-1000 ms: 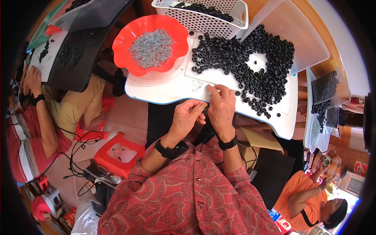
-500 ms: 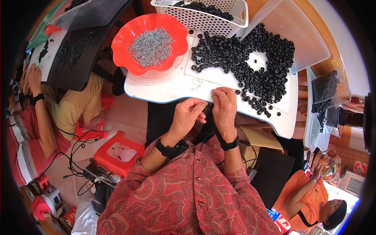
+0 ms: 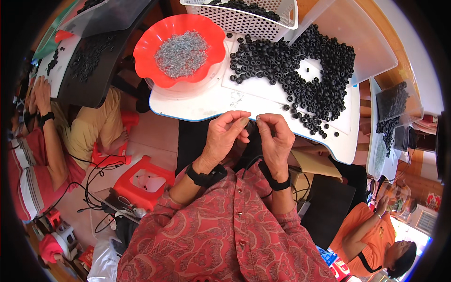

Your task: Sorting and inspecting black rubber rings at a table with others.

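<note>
In the head view, your left hand [image 3: 221, 137] and right hand [image 3: 276, 141] meet at the table's near edge, their fingertips just beside each other. On each, the thumb and forefinger tips are drawn close together; you cannot tell whether they pinch anything, as the gap is too small to read. Beyond them on the white table [image 3: 183, 104], black rings [image 3: 263, 58] lie heaped to the right, around a bare patch with a single ring inside. A few small shiny pieces [image 3: 236, 98] lie loose beyond your fingertips, and a pile of similar shiny bits [image 3: 182, 54] fills the middle of the red bowl [image 3: 146, 51] at the left. A white perforated basket [image 3: 244, 22] with more black pieces stands behind the rings, beside a clear plastic bin [image 3: 361, 40].
</note>
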Tool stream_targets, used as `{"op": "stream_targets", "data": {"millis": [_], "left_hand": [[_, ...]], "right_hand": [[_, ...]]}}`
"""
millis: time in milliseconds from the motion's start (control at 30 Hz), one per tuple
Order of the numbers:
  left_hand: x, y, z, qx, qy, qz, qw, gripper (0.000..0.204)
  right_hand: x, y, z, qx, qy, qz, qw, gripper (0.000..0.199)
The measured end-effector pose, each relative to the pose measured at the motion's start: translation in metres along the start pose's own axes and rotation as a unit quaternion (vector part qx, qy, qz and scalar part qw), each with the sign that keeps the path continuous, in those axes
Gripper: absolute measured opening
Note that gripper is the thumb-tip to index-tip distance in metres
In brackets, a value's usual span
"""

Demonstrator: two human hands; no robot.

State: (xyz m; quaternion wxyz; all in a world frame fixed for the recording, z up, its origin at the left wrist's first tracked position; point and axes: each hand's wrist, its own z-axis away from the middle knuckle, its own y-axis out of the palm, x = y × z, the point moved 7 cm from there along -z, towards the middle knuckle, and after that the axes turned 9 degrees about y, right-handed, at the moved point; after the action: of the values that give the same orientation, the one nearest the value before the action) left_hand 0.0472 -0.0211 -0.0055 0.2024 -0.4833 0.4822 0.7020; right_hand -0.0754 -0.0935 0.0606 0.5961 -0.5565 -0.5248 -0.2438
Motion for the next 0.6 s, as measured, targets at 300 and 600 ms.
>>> {"op": "stream_targets", "data": {"millis": [300,600], "left_hand": [[-0.013,0.011,0.004,0.04,0.037,-0.044,0.998,0.021],[-0.016,0.009,0.006,0.046,0.046,-0.036,0.997,0.017]], "right_hand": [[0.031,0.005,0.007,-0.017,-0.163,0.121,0.979,0.019],[0.032,0.0,0.011,-0.006,-0.114,0.08,0.99,0.02]]}}
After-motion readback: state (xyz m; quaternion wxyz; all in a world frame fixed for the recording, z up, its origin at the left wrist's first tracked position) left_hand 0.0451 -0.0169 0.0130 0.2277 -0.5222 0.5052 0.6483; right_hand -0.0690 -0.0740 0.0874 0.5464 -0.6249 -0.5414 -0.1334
